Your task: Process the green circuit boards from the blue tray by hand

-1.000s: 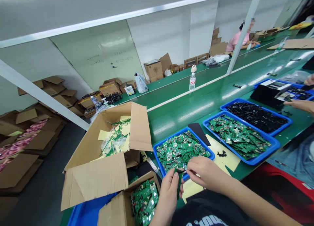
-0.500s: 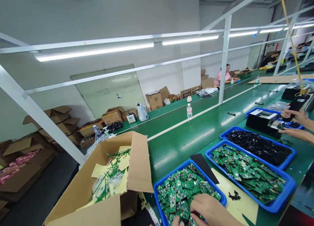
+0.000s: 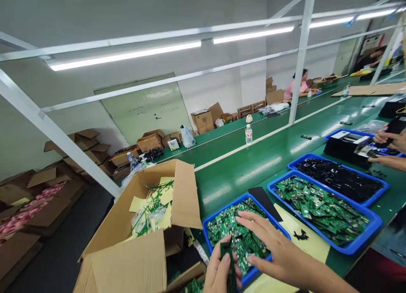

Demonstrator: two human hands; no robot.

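My left hand (image 3: pixel 219 265) is at the bottom of the view, pinching a green circuit board (image 3: pixel 230 265) that stands upright with its lower end hidden below the frame. My right hand (image 3: pixel 274 252) lies with fingers spread on the heap of green circuit boards (image 3: pixel 237 238), which fills a blue plastic tray (image 3: pixel 227 208). Nothing shows in its grip. Both hands are just above the tray's near edge and apart from each other.
An open cardboard box (image 3: pixel 187 200) with green cable ties and yellow sheets stands left of the tray. To the right are a blue tray of green boards (image 3: pixel 349 238) and a blue tray of black parts (image 3: pixel 349 195). A co-worker's hands (image 3: pixel 388 145) work at the far right.
My view has tilted, bringing the tray higher in the frame. My left hand now holds a board upright, and my right hand has moved apart from it onto the heap.
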